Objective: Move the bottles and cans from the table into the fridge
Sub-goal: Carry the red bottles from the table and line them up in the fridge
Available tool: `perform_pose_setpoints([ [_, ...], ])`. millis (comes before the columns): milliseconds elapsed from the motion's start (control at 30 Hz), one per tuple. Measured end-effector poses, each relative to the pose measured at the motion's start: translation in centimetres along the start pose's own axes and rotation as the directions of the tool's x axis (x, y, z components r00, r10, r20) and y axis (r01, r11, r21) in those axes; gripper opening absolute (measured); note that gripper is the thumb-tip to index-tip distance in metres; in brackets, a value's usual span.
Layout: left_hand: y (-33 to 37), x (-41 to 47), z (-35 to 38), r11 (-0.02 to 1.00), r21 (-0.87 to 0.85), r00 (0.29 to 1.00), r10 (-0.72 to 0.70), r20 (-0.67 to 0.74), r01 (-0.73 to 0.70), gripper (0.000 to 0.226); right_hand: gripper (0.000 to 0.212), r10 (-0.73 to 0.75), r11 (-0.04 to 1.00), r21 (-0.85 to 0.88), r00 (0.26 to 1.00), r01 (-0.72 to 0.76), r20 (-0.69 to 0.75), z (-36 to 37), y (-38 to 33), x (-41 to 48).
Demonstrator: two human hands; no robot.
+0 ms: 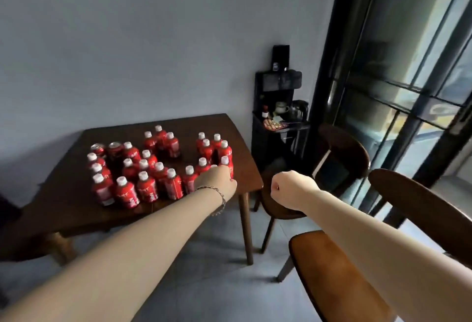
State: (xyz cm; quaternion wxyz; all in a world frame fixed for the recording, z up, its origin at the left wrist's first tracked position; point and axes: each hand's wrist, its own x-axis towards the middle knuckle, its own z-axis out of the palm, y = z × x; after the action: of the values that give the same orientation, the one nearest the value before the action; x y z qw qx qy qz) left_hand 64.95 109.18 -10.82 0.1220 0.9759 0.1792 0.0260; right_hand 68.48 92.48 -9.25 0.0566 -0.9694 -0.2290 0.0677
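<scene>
Reaching arms: both are stretching out bare from the lower edge, the right one passing over the near chair [329, 265]
Near chair: its brown seat is sitting at the lower right on the grey floor [204, 283], its curved back rising to the right
Bracelet [221, 200]: is circling the left wrist
Left hand [217, 181]: is hovering back-up at the front right of the bottles [146, 186], covering one bottle [214, 166] whose white cap is peeking over the knuckles; the fingers are lying out of sight, so I cannot tell whether they are gripping it
Right hand [284, 186]: is clenching into a fist with nothing in it, hanging in the air just past the right corner of the table [224, 127]
Bottles: red with white caps, are standing upright in loose clusters on the table, many touching one another
Cans [115, 148]: two red ones are standing side by side at the back left of the group
Table: dark wood, is standing against the pale wall [127, 40]
Far chair [342, 153]: is standing at the table's right side
Shelf [278, 122]: black, is standing in the corner beyond, carrying a cup and small items
Door [398, 91]: glass panes in dark frames are filling the right side
</scene>
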Motion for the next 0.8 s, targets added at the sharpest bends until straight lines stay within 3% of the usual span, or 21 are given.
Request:
perform_pose_setpoints([
  [333,-5.7,18.4,0.3,0.988,-0.023,0.989,-0.149,0.014,0.15,0.015,0.022,-0.136,0.988,-0.056,0.986,0.142,0.101,0.0,-2.6,22.7],
  [467,-8.4,24.7,1.8,0.987,-0.037,0.988,-0.156,0.004,0.156,0.016,0.021,-0.089,0.992,-0.077,0.986,0.1,0.139,1.3,-3.7,30.6],
  [633,-12.6,32.8,4.8,0.996,0.046,0.996,-0.079,0.052,0.077,0.028,0.024,0.011,1.0,-0.022,0.985,-0.008,0.172,4.9,-5.2,39.2],
  [800,-16.2,42.0,7.8,0.98,0.163,0.99,0.101,0.102,-0.116,0.049,0.038,0.164,0.981,0.082,0.974,-0.178,0.154,9.4,-7.0,47.2],
])
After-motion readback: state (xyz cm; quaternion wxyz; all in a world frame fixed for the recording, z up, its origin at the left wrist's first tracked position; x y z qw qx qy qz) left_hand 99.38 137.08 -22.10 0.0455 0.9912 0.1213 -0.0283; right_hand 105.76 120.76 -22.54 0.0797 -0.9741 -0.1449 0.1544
